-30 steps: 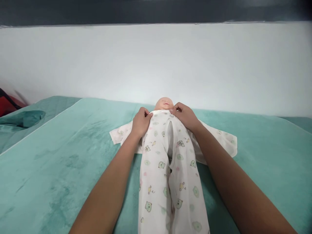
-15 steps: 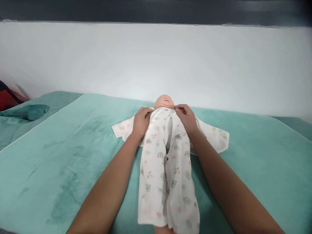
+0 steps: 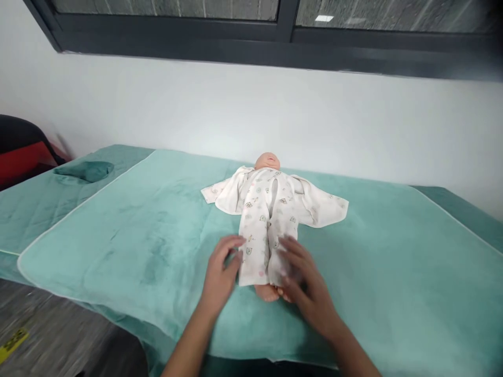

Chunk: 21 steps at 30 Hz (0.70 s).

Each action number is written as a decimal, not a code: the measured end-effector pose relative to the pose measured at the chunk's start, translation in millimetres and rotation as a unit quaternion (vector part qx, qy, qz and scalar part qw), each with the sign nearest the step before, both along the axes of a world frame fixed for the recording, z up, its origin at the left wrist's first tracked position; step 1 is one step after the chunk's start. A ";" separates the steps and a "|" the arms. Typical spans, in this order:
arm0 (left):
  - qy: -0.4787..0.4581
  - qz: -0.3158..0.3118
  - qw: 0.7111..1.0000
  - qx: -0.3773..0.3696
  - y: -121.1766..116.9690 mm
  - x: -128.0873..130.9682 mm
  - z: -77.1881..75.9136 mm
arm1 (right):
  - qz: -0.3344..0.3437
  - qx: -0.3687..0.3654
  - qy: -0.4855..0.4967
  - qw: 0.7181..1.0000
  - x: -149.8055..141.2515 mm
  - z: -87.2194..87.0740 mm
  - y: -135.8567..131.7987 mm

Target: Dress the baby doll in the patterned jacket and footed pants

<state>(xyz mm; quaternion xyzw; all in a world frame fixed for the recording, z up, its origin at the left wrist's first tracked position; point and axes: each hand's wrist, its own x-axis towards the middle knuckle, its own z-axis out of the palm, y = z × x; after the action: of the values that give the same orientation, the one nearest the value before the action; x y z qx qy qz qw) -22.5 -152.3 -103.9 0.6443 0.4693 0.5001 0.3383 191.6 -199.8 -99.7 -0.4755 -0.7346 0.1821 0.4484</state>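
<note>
A baby doll (image 3: 268,161) lies on its back, head toward the wall and bare feet (image 3: 267,293) toward me. White printed baby trousers (image 3: 259,220) cover its front from neck to ankles. A white baby top (image 3: 320,204) spreads out at both sides, sleeves stretched sideways. My left hand (image 3: 223,267) is beside the left trouser leg near its hem, fingers curved and thumb apart, holding nothing. Over the right trouser leg is my right hand (image 3: 304,280), fingers spread and slightly blurred. Whether either hand touches the cloth, I cannot tell.
Beneath the doll is a green padded sheet (image 3: 157,235) with pale edging on a bed. A white wall (image 3: 176,104) and dark window frame (image 3: 236,44) stand behind. A black and red object (image 3: 27,157) is at far left, above grey floor (image 3: 66,330).
Both hands have let go near the doll's neck and come down toward me to the trouser legs' lower ends. My view has pulled back, showing the feet, floor and window.
</note>
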 end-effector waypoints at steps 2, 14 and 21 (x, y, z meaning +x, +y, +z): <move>0.030 -0.049 0.998 0.025 -35.8 1.0 -5.7 | 0.004 0.024 -0.035 0.999 -11.0 -7.8 -24.2; 0.149 0.075 0.977 0.131 -65.3 37.4 -22.0 | -0.085 0.046 0.095 0.991 -29.6 -24.5 -37.3; 0.092 0.088 0.982 0.141 -64.2 31.6 -26.3 | -0.146 -0.019 0.242 0.959 -24.4 -33.2 -40.1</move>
<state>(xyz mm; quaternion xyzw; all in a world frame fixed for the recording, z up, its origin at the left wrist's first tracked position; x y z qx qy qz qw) 9.1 -216.5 -130.2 0.6851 0.4782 0.5277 0.1533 167.2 -239.9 -132.9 -0.5280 -0.5231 0.2380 0.6253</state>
